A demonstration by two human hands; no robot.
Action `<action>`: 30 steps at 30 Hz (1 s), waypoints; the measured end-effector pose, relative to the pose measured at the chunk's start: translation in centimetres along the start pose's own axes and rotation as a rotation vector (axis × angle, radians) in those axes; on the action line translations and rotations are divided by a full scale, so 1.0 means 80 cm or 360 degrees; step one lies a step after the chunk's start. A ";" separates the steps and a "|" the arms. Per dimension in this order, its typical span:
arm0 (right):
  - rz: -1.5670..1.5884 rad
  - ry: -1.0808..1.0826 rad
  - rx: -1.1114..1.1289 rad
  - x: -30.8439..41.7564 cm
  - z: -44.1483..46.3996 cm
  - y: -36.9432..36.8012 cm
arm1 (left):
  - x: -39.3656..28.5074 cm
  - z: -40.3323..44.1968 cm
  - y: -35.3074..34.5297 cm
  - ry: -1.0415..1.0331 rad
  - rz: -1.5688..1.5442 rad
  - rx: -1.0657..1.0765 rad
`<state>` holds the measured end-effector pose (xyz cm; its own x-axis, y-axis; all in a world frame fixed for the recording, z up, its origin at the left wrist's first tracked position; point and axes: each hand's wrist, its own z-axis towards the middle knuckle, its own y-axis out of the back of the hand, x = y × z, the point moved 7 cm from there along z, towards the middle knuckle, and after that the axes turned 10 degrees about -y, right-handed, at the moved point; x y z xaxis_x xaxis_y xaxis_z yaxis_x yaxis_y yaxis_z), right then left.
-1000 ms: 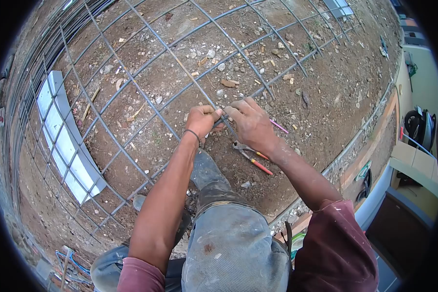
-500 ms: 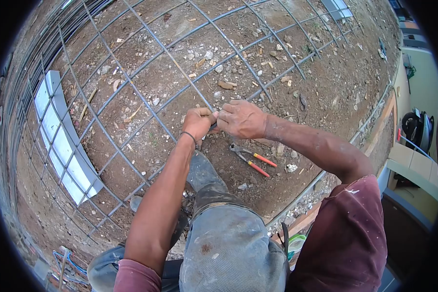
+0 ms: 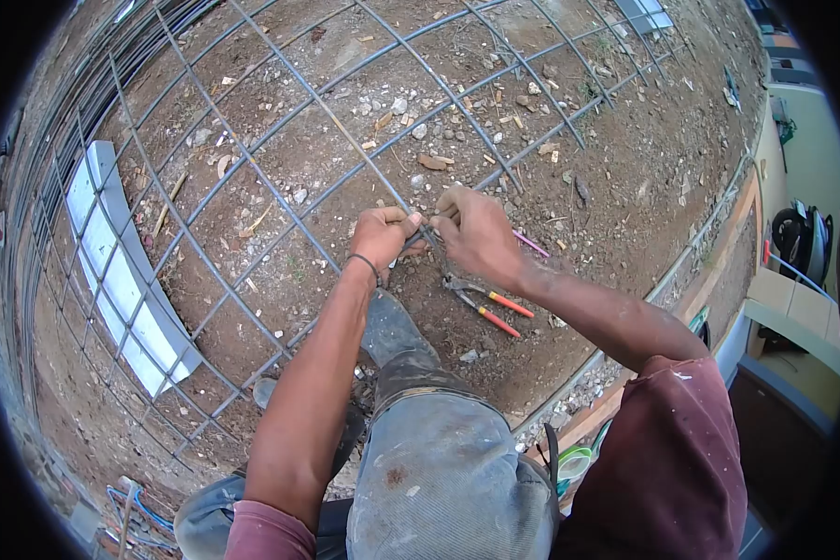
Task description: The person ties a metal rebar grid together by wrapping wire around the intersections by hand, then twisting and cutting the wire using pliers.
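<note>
A grid of crossed steel rebar (image 3: 319, 101) stretches over the dirt in front of me. At its near edge my left hand (image 3: 381, 238) is closed round the end of a bar, thumb on top. Just right of it, my right hand (image 3: 479, 235) has its fingers curled in a pinch close to the left thumb. Thin dark strands, perhaps wire, show between the two hands; what the right fingers hold is too small to make out. Below the right hand, pliers with red-orange handles (image 3: 500, 313) lie on the ground, jaws toward the hands.
A long pale metal channel (image 3: 112, 252) lies beneath the mesh at left. More bars (image 3: 126, 47) are bundled at the far left. A purple stick (image 3: 531, 245) lies beyond my right wrist. My boot (image 3: 392, 327) is below the hands. A low edging (image 3: 691, 252) runs along the right.
My right hand has turned and opened slightly from its tight grip, its fingertips now apart from the left hand's. The purple stick has come into sight. My left hand stays in place.
</note>
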<state>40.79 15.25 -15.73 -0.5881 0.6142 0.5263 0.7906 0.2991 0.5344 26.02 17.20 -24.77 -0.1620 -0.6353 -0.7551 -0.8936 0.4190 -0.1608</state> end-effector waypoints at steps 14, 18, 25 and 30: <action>-0.1051 0.0097 -0.0411 -0.211 -0.157 -0.054 | 0.001 0.000 -0.002 -0.0040 -0.0005 -0.0012; -0.1186 0.0222 -0.0342 -0.216 -0.139 -0.058 | -0.001 -0.004 -0.001 -0.0041 -0.0053 -0.0050; -0.1394 0.0316 -0.0275 -0.200 -0.136 -0.071 | -0.001 -0.004 0.001 -0.0027 -0.0080 -0.0030; -0.0741 -0.0049 0.0392 -0.216 -0.149 -0.048 | 0.001 0.002 0.005 -0.0052 -0.0107 -0.0026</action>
<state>45.88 -5.23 -18.96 -0.8841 0.3957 0.2485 0.4659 0.7057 0.5338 25.74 17.43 -24.98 -0.0879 -0.6402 -0.7631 -0.9088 0.3653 -0.2017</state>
